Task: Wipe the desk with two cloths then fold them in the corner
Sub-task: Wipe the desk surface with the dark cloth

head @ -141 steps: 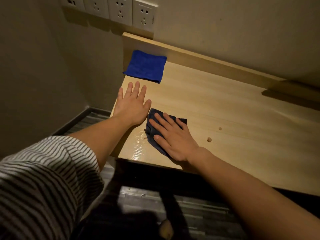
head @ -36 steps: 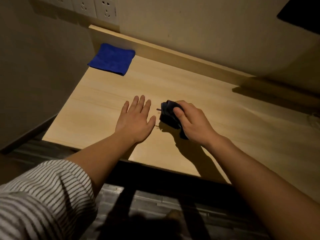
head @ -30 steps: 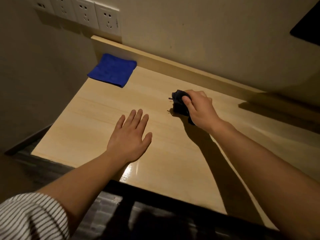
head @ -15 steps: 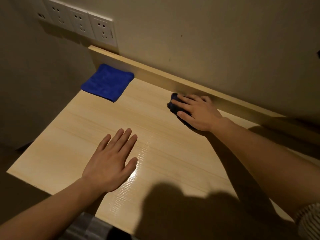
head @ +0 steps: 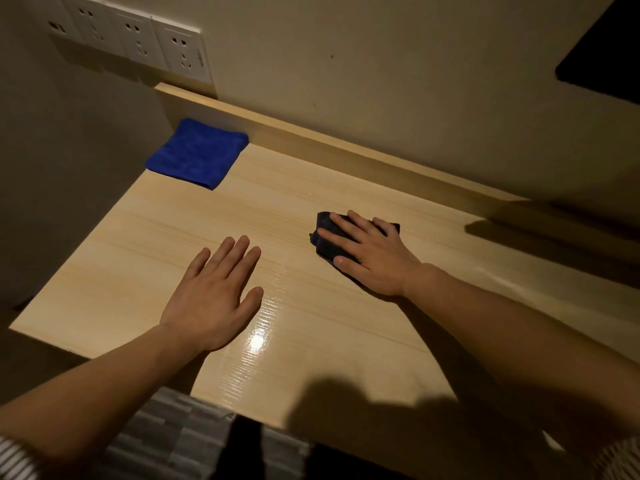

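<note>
A light wooden desk (head: pixel 145 244) fills the middle of the view. A bright blue cloth (head: pixel 197 153) lies folded in the desk's far left corner, against the raised back rail. My right hand (head: pixel 372 259) presses flat on a crumpled dark navy cloth (head: pixel 323 233) at mid-desk; most of that cloth is hidden under my palm and fingers. My left hand (head: pixel 214 296) rests flat on the bare wood nearer the front edge, fingers spread, holding nothing.
A wooden back rail (head: pixel 346 150) runs along the wall. A row of white wall sockets (head: pixel 138 43) sits above the left corner. A dark object (head: pixel 609 53) hangs on the wall at upper right. The desk's left edge drops to the floor (head: pixel 180 434).
My right hand has drawn the dark cloth back from the back rail toward the middle of the desk. My left hand stays flat on the wood.
</note>
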Available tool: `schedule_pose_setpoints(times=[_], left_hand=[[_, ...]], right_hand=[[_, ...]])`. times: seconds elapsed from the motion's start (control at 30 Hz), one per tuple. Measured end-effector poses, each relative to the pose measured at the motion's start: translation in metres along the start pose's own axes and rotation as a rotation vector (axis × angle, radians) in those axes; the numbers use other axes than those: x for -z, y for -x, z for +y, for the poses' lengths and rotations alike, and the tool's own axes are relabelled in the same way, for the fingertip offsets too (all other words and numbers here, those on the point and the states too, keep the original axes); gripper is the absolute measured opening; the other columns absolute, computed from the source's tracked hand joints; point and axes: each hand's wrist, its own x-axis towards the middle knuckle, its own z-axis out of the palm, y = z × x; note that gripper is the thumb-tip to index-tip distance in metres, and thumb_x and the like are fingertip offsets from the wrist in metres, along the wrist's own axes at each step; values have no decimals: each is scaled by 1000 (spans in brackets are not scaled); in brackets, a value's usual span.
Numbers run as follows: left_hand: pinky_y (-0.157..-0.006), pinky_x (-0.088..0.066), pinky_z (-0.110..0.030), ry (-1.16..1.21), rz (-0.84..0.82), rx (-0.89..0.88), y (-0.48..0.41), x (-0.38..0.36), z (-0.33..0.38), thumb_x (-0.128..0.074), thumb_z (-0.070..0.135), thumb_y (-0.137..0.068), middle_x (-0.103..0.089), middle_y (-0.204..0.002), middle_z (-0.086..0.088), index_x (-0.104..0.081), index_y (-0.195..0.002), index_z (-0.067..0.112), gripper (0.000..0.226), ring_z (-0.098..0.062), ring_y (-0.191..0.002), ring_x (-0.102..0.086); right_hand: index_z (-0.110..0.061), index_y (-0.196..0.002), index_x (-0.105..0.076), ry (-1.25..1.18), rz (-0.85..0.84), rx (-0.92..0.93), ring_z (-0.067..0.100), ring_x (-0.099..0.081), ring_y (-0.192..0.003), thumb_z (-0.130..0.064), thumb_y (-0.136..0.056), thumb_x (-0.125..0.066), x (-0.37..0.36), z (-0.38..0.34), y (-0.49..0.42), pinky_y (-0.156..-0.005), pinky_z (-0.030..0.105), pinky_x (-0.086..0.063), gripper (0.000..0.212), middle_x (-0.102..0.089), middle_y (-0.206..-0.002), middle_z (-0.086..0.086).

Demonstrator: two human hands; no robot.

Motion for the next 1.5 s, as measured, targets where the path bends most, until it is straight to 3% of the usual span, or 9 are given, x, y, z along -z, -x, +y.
schedule_pose_setpoints(times=[0.43,0.6,0.77,0.93,1.07,1.17,1.27,1.37,1.5], left_hand=[[-132,-1,-47,36,19,-36,0,0,-2,-7,67,-103,-2,-179,0,-8,-170,28,79,-19,-165,3],[-131,1,-50,-17,-61,-41,-3,4,-1,-4,66,-102,5,-179,-4,0,-170,24,80,-24,-164,8],[-131,-1,-55,57,-97,-38,-2,12,12,-17,61,-105,5,-179,-8,-4,-170,21,78,-28,-164,7],[-130,4,-52,113,-93,-292,5,5,59,-9,69,-98,2,-180,0,-7,-170,29,82,-20,-164,8],[-130,5,-52,203,-61,-220,-5,-4,99,-10,65,-102,1,-180,2,-6,-170,28,77,-19,-164,8],[-130,8,-55,125,-42,-152,-6,-17,115,-3,69,-102,7,-179,3,-1,-170,29,79,-20,-164,13],[-130,7,-54,70,-9,-121,-6,-25,117,-3,72,-102,10,-178,4,2,-170,31,79,-18,-163,16],[-130,10,-51,58,2,-106,-6,-28,117,-3,72,-102,12,-177,7,5,-169,33,78,-16,-162,20],[-131,8,-50,24,16,-89,-5,-30,118,-5,72,-103,11,-177,9,2,-170,34,76,-14,-162,19]], right_hand=[[-52,-161,3,-98,-19,-65,14,11,-160,-61,-107,-11,-41,-141,115,-123,49,0,57,4,-174,-13],[-50,-162,-3,-140,-10,-58,12,9,-160,-57,-108,-18,-55,-187,143,-123,49,-6,57,-1,-174,-14],[-44,-162,-24,-280,61,-58,10,-6,-159,-40,-112,-37,-59,-217,164,-121,45,-13,52,-17,-172,-14],[-30,-150,-52,-689,114,-140,8,-40,-146,-25,-111,-46,-50,-229,187,-116,46,-32,40,-51,-155,-11],[-24,-140,-61,-1066,132,-318,18,-65,-119,-21,-112,-48,-27,-208,208,-105,44,-50,31,-69,-130,-5],[-23,-133,-64,-1140,266,-378,13,-69,-113,-19,-110,-50,-4,-166,202,-98,29,-53,27,-74,-119,-4],[-39,-125,-63,-1075,329,-396,2,-68,-101,-23,-111,-48,21,-108,179,-83,16,-51,26,-74,-109,-16],[-30,-139,-57,-954,369,-419,16,-65,-116,-26,-113,-44,38,-43,145,-95,27,-52,30,-68,-127,-7],[-23,-151,-49,-533,391,-382,21,-51,-131,-24,-113,-41,47,37,93,-111,46,-41,39,-56,-146,1]])
